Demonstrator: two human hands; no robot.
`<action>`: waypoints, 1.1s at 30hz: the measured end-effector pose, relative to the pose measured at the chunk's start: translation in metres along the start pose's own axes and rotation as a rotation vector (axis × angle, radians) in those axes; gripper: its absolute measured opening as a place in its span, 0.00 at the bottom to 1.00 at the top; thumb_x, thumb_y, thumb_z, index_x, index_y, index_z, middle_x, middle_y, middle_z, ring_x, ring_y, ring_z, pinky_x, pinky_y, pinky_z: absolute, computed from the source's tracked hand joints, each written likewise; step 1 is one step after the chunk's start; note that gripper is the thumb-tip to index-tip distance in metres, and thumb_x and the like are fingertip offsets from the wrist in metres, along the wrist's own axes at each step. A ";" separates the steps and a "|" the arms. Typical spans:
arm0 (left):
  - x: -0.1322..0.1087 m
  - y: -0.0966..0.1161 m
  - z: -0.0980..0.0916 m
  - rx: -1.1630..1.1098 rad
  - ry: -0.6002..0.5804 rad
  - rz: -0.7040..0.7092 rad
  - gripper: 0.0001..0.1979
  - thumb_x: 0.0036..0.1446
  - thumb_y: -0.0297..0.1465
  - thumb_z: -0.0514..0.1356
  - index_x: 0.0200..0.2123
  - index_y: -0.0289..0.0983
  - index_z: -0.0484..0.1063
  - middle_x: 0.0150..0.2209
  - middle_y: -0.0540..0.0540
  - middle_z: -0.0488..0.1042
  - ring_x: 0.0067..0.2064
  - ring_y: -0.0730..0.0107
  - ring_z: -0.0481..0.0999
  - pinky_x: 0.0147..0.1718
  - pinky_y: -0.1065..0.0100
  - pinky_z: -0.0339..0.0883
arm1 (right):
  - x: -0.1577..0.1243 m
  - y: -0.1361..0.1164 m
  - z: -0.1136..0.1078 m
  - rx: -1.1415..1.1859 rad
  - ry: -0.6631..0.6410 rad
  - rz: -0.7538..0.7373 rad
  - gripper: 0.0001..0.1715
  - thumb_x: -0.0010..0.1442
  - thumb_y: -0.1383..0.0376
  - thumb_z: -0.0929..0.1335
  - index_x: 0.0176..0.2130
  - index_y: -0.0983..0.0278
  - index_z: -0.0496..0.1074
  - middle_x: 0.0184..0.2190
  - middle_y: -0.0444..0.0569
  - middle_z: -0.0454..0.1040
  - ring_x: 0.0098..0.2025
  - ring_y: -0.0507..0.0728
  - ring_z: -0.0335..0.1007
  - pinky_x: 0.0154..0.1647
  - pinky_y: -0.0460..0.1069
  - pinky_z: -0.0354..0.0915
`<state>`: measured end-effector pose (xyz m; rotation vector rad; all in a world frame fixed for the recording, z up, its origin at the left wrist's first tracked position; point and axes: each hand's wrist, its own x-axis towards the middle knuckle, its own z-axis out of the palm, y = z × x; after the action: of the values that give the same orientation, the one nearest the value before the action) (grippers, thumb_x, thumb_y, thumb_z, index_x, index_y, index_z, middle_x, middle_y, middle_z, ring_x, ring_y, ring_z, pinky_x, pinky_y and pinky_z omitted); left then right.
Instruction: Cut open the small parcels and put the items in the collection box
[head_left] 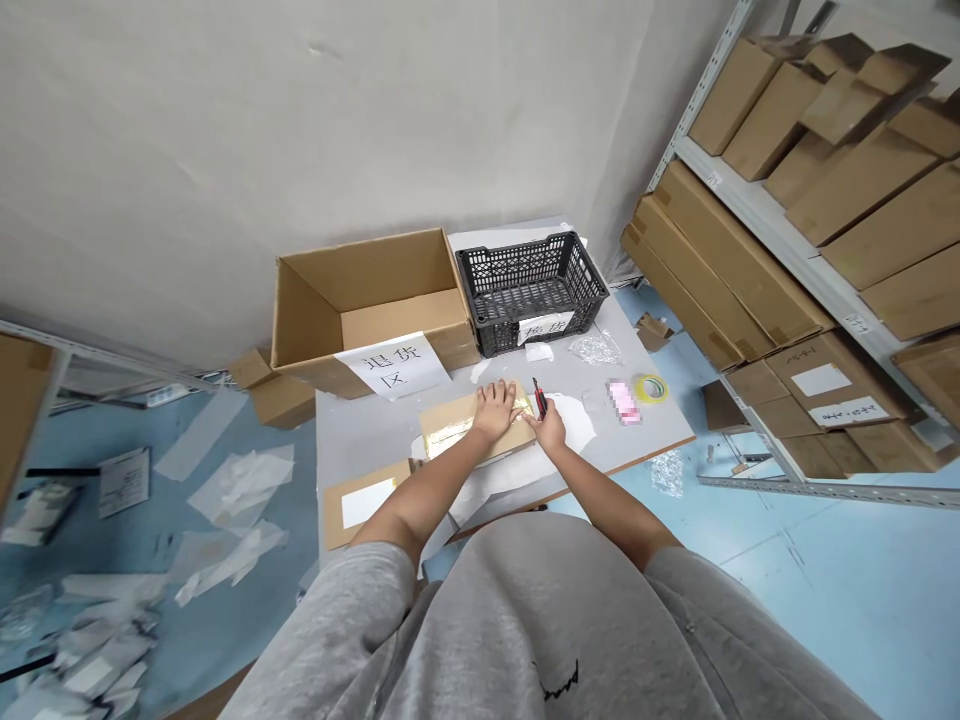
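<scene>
A flat kraft cardboard package with shiny gold tape across it lies on the grey table. My left hand rests palm-down on the package, fingers spread. My right hand grips a red utility knife upright at the package's right end. A white sheet lies on the table to the right of the package, and more white wrapping lies below it.
An open cardboard box with a paper sign and a black plastic crate stand at the table's back. Nearby lie bubble wrap, a yellow tape roll and a blurred pink item. Metal shelving holds cartons on the right.
</scene>
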<state>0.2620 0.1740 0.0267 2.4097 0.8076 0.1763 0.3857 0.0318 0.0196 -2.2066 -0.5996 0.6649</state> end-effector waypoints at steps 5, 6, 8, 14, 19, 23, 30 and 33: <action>-0.001 0.004 0.006 0.065 0.031 0.007 0.35 0.74 0.43 0.60 0.78 0.36 0.63 0.78 0.26 0.58 0.80 0.29 0.50 0.77 0.31 0.33 | -0.028 0.000 -0.010 0.280 -0.091 0.147 0.25 0.74 0.41 0.61 0.53 0.56 0.65 0.28 0.42 0.75 0.25 0.59 0.77 0.27 0.50 0.73; 0.000 0.004 0.006 0.107 0.014 0.014 0.35 0.75 0.43 0.58 0.78 0.34 0.62 0.78 0.25 0.58 0.80 0.29 0.51 0.77 0.31 0.35 | -0.036 0.000 -0.009 0.349 -0.136 0.181 0.25 0.74 0.40 0.61 0.52 0.56 0.64 0.26 0.41 0.74 0.22 0.58 0.76 0.25 0.50 0.73; 0.004 0.003 0.003 0.226 -0.041 0.037 0.35 0.77 0.43 0.54 0.78 0.31 0.61 0.78 0.22 0.58 0.79 0.29 0.54 0.77 0.31 0.40 | -0.049 -0.002 -0.003 0.463 -0.199 0.251 0.23 0.75 0.42 0.63 0.50 0.57 0.63 0.21 0.38 0.71 0.20 0.57 0.75 0.23 0.49 0.73; 0.010 0.004 -0.004 0.473 -0.140 0.101 0.34 0.79 0.41 0.47 0.78 0.25 0.60 0.77 0.18 0.58 0.77 0.30 0.61 0.74 0.34 0.51 | -0.060 -0.023 0.016 0.518 -0.217 0.352 0.12 0.79 0.52 0.62 0.50 0.57 0.63 0.19 0.37 0.70 0.17 0.58 0.74 0.20 0.48 0.73; 0.006 0.007 0.001 0.462 -0.111 0.084 0.34 0.79 0.41 0.48 0.78 0.25 0.60 0.77 0.17 0.57 0.77 0.29 0.61 0.74 0.34 0.50 | -0.048 -0.041 0.015 0.405 -0.204 0.371 0.11 0.80 0.56 0.61 0.55 0.59 0.64 0.19 0.39 0.71 0.18 0.60 0.75 0.20 0.51 0.74; 0.009 0.007 0.000 0.415 -0.116 0.067 0.34 0.79 0.41 0.49 0.77 0.26 0.61 0.76 0.16 0.58 0.76 0.27 0.62 0.73 0.33 0.52 | -0.049 -0.040 0.008 0.347 -0.231 0.340 0.11 0.81 0.58 0.60 0.55 0.59 0.65 0.19 0.39 0.70 0.18 0.60 0.74 0.19 0.51 0.73; 0.012 0.006 0.001 0.392 -0.107 0.050 0.34 0.78 0.42 0.49 0.77 0.26 0.61 0.76 0.17 0.60 0.75 0.27 0.63 0.72 0.32 0.52 | -0.046 -0.042 0.011 0.391 -0.222 0.357 0.14 0.81 0.54 0.61 0.55 0.59 0.66 0.22 0.41 0.73 0.20 0.60 0.76 0.22 0.51 0.75; 0.013 0.007 0.000 0.399 -0.107 0.038 0.34 0.79 0.42 0.49 0.77 0.26 0.61 0.75 0.15 0.61 0.73 0.26 0.65 0.70 0.32 0.55 | -0.042 -0.046 0.013 0.386 -0.213 0.367 0.14 0.81 0.54 0.61 0.56 0.60 0.67 0.22 0.42 0.74 0.20 0.60 0.77 0.22 0.50 0.74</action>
<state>0.2764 0.1772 0.0300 2.7796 0.8086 -0.1103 0.3359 0.0421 0.0587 -1.9050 -0.1438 1.1154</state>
